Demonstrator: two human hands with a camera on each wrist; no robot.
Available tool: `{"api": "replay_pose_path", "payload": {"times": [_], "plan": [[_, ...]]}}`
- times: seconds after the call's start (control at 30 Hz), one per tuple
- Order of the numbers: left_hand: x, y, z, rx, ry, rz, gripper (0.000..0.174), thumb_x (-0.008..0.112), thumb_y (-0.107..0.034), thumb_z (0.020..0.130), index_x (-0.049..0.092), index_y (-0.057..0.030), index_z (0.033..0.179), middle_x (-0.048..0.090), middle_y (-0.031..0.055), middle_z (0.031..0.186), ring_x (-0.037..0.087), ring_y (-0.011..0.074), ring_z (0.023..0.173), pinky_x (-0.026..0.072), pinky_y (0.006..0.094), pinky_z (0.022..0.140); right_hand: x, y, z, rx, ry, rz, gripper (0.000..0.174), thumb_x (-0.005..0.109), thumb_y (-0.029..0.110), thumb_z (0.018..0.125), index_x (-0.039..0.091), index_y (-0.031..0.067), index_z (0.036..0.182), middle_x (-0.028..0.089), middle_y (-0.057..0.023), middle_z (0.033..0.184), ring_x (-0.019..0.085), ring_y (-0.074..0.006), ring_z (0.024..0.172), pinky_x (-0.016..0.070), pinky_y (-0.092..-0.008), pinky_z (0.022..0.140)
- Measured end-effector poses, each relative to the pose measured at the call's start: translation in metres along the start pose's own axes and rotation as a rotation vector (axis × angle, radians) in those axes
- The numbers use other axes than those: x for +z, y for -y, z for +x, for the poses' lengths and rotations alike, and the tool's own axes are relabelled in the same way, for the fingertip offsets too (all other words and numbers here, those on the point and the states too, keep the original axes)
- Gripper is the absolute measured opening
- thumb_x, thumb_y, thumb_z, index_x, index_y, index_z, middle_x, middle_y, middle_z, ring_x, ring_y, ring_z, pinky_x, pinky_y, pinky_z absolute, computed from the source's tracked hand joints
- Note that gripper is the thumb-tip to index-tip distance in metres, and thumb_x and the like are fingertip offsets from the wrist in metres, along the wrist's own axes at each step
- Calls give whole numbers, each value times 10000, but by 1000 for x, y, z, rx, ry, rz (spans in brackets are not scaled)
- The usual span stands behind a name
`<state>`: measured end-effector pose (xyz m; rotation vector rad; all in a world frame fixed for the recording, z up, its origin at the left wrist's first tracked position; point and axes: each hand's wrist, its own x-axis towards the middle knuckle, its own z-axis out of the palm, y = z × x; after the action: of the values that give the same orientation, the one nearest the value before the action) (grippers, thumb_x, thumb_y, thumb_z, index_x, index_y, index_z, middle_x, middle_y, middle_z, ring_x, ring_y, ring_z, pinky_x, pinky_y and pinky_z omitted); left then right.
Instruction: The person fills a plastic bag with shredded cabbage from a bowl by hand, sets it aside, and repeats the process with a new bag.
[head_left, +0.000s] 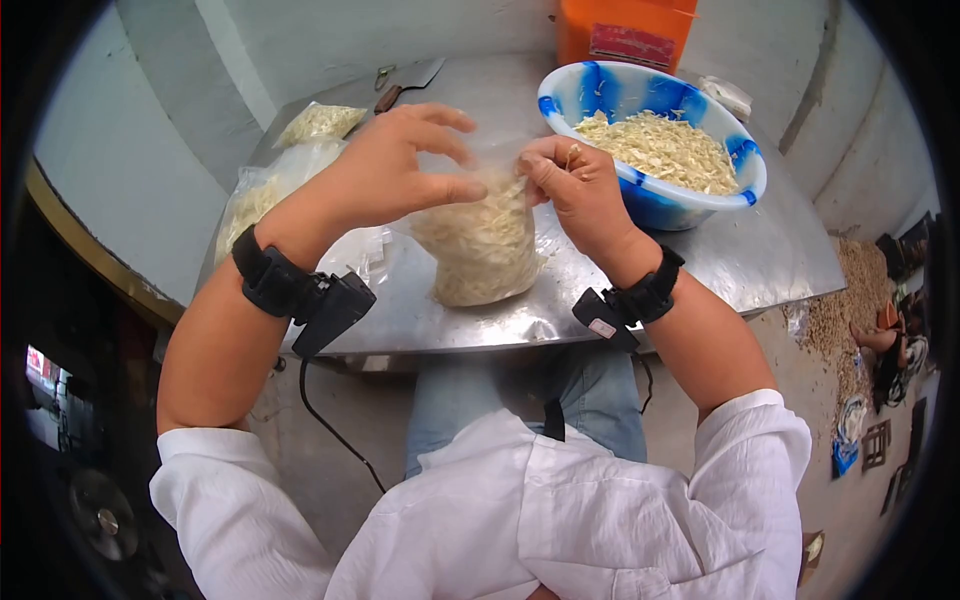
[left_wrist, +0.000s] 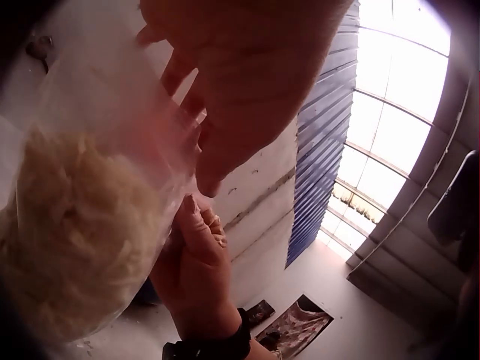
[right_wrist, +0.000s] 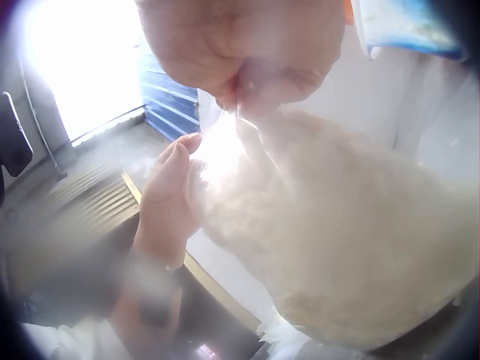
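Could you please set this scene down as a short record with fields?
Surface: metal table
Right hand: pinches the upper part of a clear plastic bag
Left hand: fingers spread beside the bag; contact unclear
Bag contents: pale shreds
Right of bag: blue-and-white basin holding similar shreds
Far side of table: cleaver with brown handle

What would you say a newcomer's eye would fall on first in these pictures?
Probably the blue-and-white basin of pale shreds in the head view's upper right, with a bright orange container behind it. Next might come the filled clear bag near the center, pinched near its top by the right hand.
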<state>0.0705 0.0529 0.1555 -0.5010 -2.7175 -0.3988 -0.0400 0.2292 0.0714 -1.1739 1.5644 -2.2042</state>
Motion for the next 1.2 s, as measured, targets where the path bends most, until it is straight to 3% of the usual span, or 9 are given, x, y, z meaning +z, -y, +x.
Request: {"api": "replay_pose_path", "payload": {"times": [0.07,0.2,0.27,0.37,0.6,0.67,0.9,1.2], "plan": [[-5,-6,9,-117,-37,-172,320,741,-267,688,667,-47,910,595,87,1062,529,195,1007,406,329,870,2,0,0,-5,-9,-11,113,569,108,815,597,2,786,562,-11,683,510,-67,593,412,-206,546],[8,-21,18,-214,-84,-163,287,726,-229,703,661,-16,885,635,101,935,577,170,889,445,304,784,5,-2,-1,-30,-21,-34,109,572,113,815,594,11,785,558,-5,673,504,-61,590,407,-206,548],[12,-20,24,-233,-45,-78,315,633,-310,688,665,-13,788,633,159,760,603,297,720,468,361,654,6,-2,-2,-39,-26,-39,105,571,111,816,594,13,784,557,-3,671,501,-59,589,403,-204,546],[16,-16,30,-222,-43,-67,277,597,-275,688,663,-13,748,609,178,679,587,322,646,464,375,610,7,0,-2,-55,-33,-40,101,568,107,818,595,16,784,557,2,668,496,-55,587,397,-201,541],[18,-15,34,-184,-45,-59,218,566,-212,662,667,-27,718,611,173,677,588,318,636,464,383,598,8,-4,-2,-90,-58,-38,111,564,105,822,600,15,769,562,4,665,494,-53,579,391,-200,529],[13,-20,33,-275,36,8,191,636,-161,699,661,7,788,641,99,717,574,152,627,452,277,591,8,-6,-1,-90,-61,-45,109,562,103,822,600,15,769,560,4,665,493,-53,576,389,-200,527],[14,-7,18,-261,-27,4,149,627,-152,683,647,-11,728,624,80,681,557,152,607,426,278,558,10,-5,0,-55,-96,-17,106,550,100,818,596,15,775,543,11,656,483,-53,561,378,-198,519],[13,1,-2,-204,-89,-132,161,649,-135,686,650,-13,791,628,66,775,567,157,761,434,281,639,10,-3,2,-33,-122,-24,108,560,103,815,597,7,781,554,9,657,497,-54,560,397,-192,526]]}}
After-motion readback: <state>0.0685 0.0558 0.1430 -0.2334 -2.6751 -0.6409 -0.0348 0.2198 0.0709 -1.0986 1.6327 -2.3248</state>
